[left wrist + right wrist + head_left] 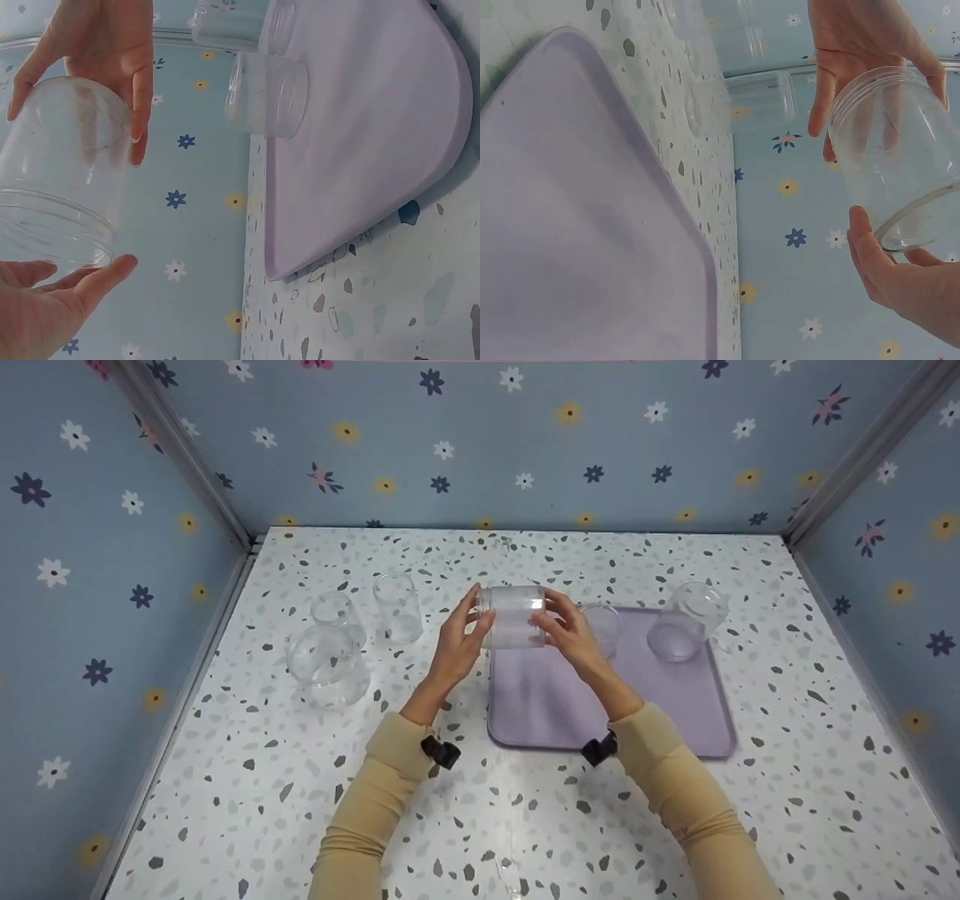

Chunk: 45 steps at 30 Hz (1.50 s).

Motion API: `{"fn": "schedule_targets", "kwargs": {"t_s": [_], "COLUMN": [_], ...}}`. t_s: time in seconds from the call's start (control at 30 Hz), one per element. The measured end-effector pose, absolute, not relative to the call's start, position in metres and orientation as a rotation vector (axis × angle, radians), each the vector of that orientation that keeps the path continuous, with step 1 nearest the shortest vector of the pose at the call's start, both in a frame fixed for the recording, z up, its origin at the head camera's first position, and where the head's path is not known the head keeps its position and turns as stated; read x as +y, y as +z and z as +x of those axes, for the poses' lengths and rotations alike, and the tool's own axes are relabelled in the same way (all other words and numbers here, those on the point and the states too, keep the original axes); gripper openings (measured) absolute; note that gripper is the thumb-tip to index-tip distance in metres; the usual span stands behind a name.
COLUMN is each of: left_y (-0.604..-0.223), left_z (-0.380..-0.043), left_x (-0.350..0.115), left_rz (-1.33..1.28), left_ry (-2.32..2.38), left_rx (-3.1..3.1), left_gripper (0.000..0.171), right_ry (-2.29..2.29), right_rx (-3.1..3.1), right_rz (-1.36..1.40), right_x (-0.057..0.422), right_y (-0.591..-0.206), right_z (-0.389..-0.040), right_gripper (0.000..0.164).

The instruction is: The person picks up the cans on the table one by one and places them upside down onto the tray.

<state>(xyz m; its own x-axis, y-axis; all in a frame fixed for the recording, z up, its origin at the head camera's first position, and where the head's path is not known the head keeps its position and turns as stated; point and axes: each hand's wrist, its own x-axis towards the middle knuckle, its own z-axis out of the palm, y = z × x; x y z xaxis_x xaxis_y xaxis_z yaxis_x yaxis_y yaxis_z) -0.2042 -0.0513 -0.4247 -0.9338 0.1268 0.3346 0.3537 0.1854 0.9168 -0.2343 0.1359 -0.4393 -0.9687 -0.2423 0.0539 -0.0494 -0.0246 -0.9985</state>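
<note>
A clear glass jar [516, 619] is held on its side above the far left part of a purple tray [547, 712]. My left hand [454, 645] grips the jar's threaded mouth end, thumb toward me. At the base end, my right hand [576, 639] holds it with thumb and fingers spread around the edge. Through the glass nothing shows inside. In the left wrist view the jar [67, 157] spans the gap between both hands. The right wrist view shows the jar's threaded rim [847, 97] by the left hand's fingers.
On the tray stand a small clear jar [602, 630] behind my right hand and a larger one [686, 622] at its far right corner. Left of the tray are a wide jar [328, 667] and two narrower jars [337, 619], [397, 607]. Flowered panels [480, 442] enclose the speckled table [300, 810].
</note>
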Motion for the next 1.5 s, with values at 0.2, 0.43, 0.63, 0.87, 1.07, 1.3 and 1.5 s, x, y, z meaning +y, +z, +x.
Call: {"fn": "schedule_targets", "kwargs": {"t_s": [0.2,0.43,0.63,0.87,1.07,1.3,1.5], "left_y": [-0.449,-0.455,-0.452,-0.448,-0.444,-0.442,-0.438], "left_z": [-0.223,-0.231,-0.237,-0.249,-0.259,-0.27,-0.281], "left_x": [-0.058,-0.066,-0.076,-0.089,-0.098,-0.107,-0.115], "left_rz": [-0.481,-0.407,-0.342,-0.267,-0.231,-0.158,-0.038], "left_ry": [-1.761,-1.611,-1.523,-1.403,-1.242,-1.043,-0.866], "left_rx": [-2.234,-2.261,-2.337,-2.451,-2.546,-2.622,-2.718], "left_gripper": [0.047,0.042,0.047,0.049,0.049,0.051,0.053], "right_ry": [-2.072,-1.89,-1.718,-1.58,-1.39,-1.308,-1.218], "right_rx": [2.238,2.448,2.578,2.665,2.764,2.802,2.824], "right_rz": [-0.374,-0.408,-0.4,-0.458,-0.513,-0.513,-0.536], "right_x": [0.136,0.134,0.134,0.135,0.137,0.138,0.137], "right_y": [-0.438,-0.436,-0.44,-0.443,-0.446,-0.45,-0.455], "right_z": [-0.239,-0.242,-0.25,-0.26,-0.269,-0.278,-0.286], "right_gripper": [0.056,0.064,0.069,0.071,0.075,0.075,0.075]}}
